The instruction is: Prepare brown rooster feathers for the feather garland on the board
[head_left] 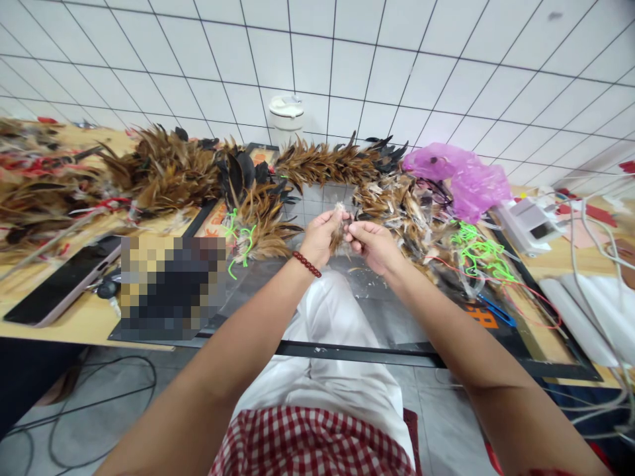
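Note:
My left hand (322,231), with a beaded bracelet at its wrist, pinches a small bunch of brown feathers (338,239) whose pale fluffy quill ends point up. Close beside it, my right hand (370,243) has thumb and forefinger pressed together at the bunch; what exactly lies between those fingertips is too small to make out. To the right of my hands lies a loose heap of brown and white feathers (397,211). On the left is a feather bundle (262,215) with bright green ties (241,235). A long row of brown feathers (327,162) stretches behind my hands.
A purple plastic bag (461,175), green ties (479,251) and blue scissors (496,309) lie right. More feather bundles (173,165), a phone (62,281) and keys (109,291) are left. A white lidded cup (286,119) stands by the tiled wall. Cables (578,231) hang at right.

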